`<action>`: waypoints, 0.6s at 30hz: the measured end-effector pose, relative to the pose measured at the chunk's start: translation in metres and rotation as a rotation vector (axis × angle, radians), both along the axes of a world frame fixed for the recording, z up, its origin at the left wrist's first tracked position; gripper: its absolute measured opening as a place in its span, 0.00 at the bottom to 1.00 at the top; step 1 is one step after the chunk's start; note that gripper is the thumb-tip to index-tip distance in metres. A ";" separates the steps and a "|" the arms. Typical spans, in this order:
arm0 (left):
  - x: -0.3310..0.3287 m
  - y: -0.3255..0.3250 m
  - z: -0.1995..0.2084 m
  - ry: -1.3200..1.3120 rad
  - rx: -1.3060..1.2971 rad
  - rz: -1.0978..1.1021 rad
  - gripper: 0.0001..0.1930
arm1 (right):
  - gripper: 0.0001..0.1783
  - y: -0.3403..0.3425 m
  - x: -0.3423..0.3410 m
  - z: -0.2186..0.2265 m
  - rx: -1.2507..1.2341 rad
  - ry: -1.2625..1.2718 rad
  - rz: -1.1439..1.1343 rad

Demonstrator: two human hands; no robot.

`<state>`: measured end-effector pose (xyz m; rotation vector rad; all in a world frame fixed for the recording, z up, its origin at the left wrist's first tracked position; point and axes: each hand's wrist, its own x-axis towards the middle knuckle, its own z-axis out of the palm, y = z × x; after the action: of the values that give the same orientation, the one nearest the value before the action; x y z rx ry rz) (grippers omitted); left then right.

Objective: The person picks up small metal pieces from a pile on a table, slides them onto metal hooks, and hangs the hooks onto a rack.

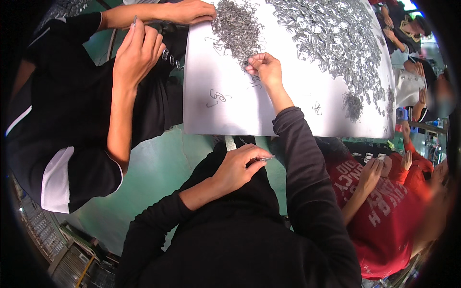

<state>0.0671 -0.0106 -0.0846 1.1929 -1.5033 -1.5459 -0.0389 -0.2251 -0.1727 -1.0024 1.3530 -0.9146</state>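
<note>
1. Our right hand (264,67) reaches out over the white worktop (230,115), fingers pinched narrow on a few wire springs at the near edge of the tangled spring pile (237,29), which lies toward the far left of the worktop.
2. Our left hand (237,168) is drawn back below the near edge, closed on a small thin metal piece (265,157) held between thumb and forefinger; we cannot tell exactly what kind of piece it is.
3. A much larger heap of flat metal clips (336,38) covers the far right of the worktop, and a loose bent wire (218,97) lies alone near the left edge.
4. A person in black (72,144) works at the left edge, one hand on the same spring pile. A person in red (384,216) sits by the near right corner.
5. We judge the springs are hooked together, so a pull may drag a clump off the pile.
6. The small piece in our left hand sits off the worktop and could drop to the floor.
</note>
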 end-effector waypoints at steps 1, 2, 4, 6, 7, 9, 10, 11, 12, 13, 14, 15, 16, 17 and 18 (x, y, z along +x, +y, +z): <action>0.001 0.000 0.000 -0.007 -0.001 -0.001 0.08 | 0.06 0.005 -0.001 0.005 0.026 -0.156 -0.059; 0.002 0.000 0.001 -0.028 -0.005 -0.013 0.08 | 0.06 0.012 -0.004 0.011 0.044 -0.216 -0.074; 0.001 -0.004 0.005 -0.049 -0.013 -0.047 0.08 | 0.06 0.028 -0.020 0.023 0.076 -0.319 -0.115; -0.001 -0.007 0.003 -0.007 0.000 -0.042 0.08 | 0.07 0.056 -0.042 0.045 0.111 -0.329 -0.136; -0.003 -0.007 0.001 0.017 0.010 -0.044 0.08 | 0.08 0.075 -0.054 0.059 0.130 -0.333 -0.150; -0.008 -0.008 -0.004 0.040 0.001 -0.020 0.07 | 0.07 0.118 -0.069 0.089 0.158 -0.278 -0.190; -0.013 -0.009 -0.006 0.054 -0.033 -0.005 0.07 | 0.06 0.141 -0.077 0.095 0.119 -0.270 -0.211; -0.017 -0.011 -0.008 0.094 -0.022 -0.004 0.06 | 0.05 0.163 -0.084 0.099 0.084 -0.256 -0.238; -0.017 -0.015 -0.008 0.088 0.010 -0.063 0.07 | 0.04 0.183 -0.089 0.101 0.052 -0.242 -0.258; -0.020 -0.018 -0.007 0.087 0.028 -0.068 0.07 | 0.03 0.199 -0.089 0.103 0.000 -0.244 -0.314; -0.024 -0.020 -0.007 0.086 0.044 -0.071 0.07 | 0.02 0.213 -0.087 0.106 -0.053 -0.245 -0.366; -0.027 -0.023 -0.007 0.086 0.010 -0.098 0.07 | 0.02 0.225 -0.088 0.108 -0.048 -0.261 -0.392; -0.032 -0.024 -0.007 0.102 0.006 -0.094 0.07 | 0.02 0.233 -0.088 0.105 -0.078 -0.232 -0.416; -0.037 -0.024 -0.007 0.117 0.002 -0.087 0.07 | 0.02 0.239 -0.088 0.104 -0.073 -0.225 -0.435; -0.042 -0.026 -0.006 0.132 -0.001 -0.079 0.08 | 0.03 0.242 -0.088 0.103 -0.066 -0.219 -0.453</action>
<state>0.0255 -0.0364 -0.0906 1.0211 -1.4787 -1.6427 -0.1266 0.0170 -0.0697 -0.6272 1.3924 -1.3725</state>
